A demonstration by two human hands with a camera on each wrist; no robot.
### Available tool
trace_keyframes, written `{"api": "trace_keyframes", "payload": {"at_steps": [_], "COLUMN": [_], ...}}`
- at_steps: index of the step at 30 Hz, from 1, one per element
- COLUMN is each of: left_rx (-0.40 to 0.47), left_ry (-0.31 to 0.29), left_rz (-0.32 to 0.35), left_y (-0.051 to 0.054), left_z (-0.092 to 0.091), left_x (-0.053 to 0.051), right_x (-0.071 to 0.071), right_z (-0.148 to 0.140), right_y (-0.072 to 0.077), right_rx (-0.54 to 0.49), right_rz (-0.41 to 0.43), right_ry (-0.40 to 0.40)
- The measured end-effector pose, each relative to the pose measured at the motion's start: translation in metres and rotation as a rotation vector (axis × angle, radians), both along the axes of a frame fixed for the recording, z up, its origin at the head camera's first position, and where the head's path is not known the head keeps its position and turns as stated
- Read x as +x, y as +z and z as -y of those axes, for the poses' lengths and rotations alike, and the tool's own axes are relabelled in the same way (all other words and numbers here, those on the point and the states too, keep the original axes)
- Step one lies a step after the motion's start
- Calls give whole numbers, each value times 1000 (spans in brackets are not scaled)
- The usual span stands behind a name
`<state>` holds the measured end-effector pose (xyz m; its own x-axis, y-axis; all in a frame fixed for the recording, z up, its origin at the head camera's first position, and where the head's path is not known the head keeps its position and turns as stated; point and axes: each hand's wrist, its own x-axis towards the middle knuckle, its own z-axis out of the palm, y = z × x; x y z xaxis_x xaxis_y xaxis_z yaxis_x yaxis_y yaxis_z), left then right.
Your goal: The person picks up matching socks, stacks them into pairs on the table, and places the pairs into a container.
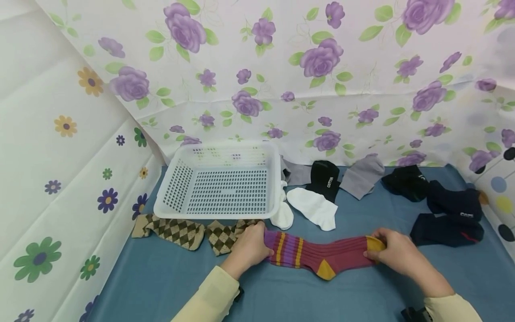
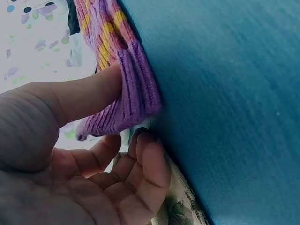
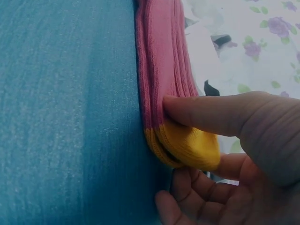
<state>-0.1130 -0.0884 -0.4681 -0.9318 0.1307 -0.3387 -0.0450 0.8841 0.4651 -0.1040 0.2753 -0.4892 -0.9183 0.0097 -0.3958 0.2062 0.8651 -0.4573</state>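
While L hand pinches the striped socks at the purple cuff, R hand pinches the yellow toe, both nearly closed; socks stretch lengthwise btwn hands, over blue tabletop, nearer than wht basket.

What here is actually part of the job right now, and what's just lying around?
In the job:
striped socks
left hand, pinching the purple cuffs
right hand, pinching the yellow toes

Apparently just lying about, not held:
white basket
argyle socks
white socks
black socks
grey socks
navy socks
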Motion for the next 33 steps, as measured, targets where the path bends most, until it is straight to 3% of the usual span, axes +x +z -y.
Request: {"api": "trace_keyframes", "payload": {"at_steps": [14, 18, 24, 27, 33], "left_rx": [14, 60, 171, 235, 343], "left_ry": [-1, -3, -62, -83, -121], "left_rz": [-46, -43, -47, -48, -53], "left_y": [0, -1, -2, 5, 34], "left_z": [0, 3, 14, 19, 33], "left_x": [1, 1, 4, 4, 3], "right_x": [4, 5, 5, 4, -1], "right_z": [3, 3, 5, 5, 7], "right_y": [2, 2, 8, 16, 33], "right_rx": [-51, -64, -92, -110, -132], "right_rz": [-11, -25, -45, -67, -133], "right_ry": [55, 58, 54, 65, 119]}}
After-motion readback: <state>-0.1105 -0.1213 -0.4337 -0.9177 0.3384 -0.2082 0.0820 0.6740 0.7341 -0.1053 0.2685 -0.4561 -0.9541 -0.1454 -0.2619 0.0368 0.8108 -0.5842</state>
